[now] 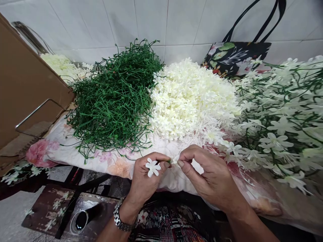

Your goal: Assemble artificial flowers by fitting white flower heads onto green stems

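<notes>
My left hand pinches a green artificial flower stem between thumb and forefinger. One white artificial flower shows against that hand, apparently on the same stem, most of which is hidden by the fingers. With thumb and forefinger closed, my right hand grips a small white blossom at the tip of the stem. The fingertips of both hands nearly meet over the front of the floral cloth. Just beyond them lie a heap of green stems and a mound of loose white blossoms.
At right spreads a pile of white flowers on stems. A black floral bag leans against the tiled wall. On the left stands a cardboard box by a bent metal wire. Below sits a cup with dark contents.
</notes>
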Demonstrator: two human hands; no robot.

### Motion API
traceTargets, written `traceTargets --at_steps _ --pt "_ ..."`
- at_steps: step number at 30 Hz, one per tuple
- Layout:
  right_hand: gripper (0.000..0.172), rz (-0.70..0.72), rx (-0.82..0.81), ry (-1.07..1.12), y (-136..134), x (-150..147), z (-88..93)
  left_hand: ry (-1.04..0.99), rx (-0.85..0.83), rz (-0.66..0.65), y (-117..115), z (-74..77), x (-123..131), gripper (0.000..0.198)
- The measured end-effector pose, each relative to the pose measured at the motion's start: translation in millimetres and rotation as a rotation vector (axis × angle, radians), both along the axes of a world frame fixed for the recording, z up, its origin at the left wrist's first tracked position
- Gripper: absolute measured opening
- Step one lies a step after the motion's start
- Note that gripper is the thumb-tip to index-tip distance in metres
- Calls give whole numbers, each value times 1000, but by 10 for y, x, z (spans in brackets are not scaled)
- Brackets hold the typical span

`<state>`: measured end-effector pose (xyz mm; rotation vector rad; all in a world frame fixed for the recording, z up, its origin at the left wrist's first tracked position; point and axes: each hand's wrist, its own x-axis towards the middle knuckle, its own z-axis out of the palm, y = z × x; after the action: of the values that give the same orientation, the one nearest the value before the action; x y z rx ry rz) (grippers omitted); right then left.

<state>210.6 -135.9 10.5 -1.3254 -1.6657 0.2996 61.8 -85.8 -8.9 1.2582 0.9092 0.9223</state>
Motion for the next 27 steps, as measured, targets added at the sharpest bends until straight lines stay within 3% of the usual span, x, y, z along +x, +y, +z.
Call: traceTargets --at_steps 9,27 --pt "15 40 -17 -169 6 -3 -10 213 295 -28 -8 62 -14 15" --pt "13 102 -81 -122 100 41 -254 220 296 -29 49 -59 56 13"
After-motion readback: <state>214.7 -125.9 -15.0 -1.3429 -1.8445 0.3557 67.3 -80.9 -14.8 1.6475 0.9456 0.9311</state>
